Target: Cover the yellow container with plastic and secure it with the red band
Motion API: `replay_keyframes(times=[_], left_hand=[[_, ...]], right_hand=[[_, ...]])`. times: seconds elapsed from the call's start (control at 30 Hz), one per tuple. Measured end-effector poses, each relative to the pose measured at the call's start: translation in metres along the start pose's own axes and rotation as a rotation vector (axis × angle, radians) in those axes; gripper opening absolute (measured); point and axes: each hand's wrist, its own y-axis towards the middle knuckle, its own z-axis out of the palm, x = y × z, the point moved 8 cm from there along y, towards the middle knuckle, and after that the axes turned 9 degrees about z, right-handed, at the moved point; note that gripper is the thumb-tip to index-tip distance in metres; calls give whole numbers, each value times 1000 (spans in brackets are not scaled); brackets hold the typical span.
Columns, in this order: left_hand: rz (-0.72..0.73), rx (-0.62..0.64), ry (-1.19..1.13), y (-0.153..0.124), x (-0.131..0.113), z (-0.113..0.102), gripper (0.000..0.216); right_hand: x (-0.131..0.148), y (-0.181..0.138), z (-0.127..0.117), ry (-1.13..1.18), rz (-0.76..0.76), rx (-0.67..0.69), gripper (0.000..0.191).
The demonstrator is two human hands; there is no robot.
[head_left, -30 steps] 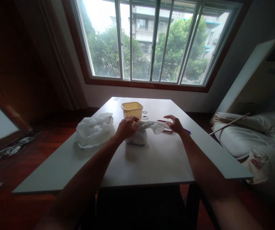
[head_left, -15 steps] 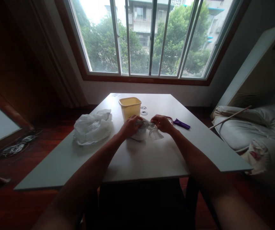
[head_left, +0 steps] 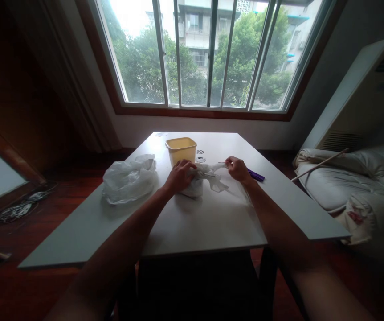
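A whitish plastic bag (head_left: 212, 171) is stretched between my two hands, low over the white table (head_left: 205, 227). My left hand (head_left: 180, 176) is closed on the bag's bunched, fuller part, which rests on the tabletop. My right hand (head_left: 237, 168) pinches a thin pulled-out strand of it, and a loose flap hangs between the hands. Just behind my left hand stands a yellow plastic bin (head_left: 181, 149), upright and open at the top. Partly hidden by my right hand lies a purple object (head_left: 256, 175), its kind unclear.
A second crumpled clear plastic bag (head_left: 128, 178) lies on the table's left side. Behind the hands are round cable-hole covers (head_left: 200, 158) in the tabletop. A pale sofa (head_left: 362, 178) with a thin stick (head_left: 322, 164) across it stands at the right.
My right hand has moved right, drawing a strand of the bag out away from my left hand. It now covers more of the purple object. My left hand stays nearly in place.
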Motion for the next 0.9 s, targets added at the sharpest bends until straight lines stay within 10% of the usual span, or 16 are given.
replay_keyframes(times=[0.3, 0.73, 0.9], left_hand=[[110, 114, 34, 1, -29, 9, 22], [-154, -337, 103, -3, 10, -58, 23], [-186, -362, 19, -7, 19, -58, 24]], right_hand=[[65, -33, 38, 171, -380, 285, 16], [-29, 7, -42, 377, 238, -331, 34], [-19, 5, -14, 546, 230, -21, 39]])
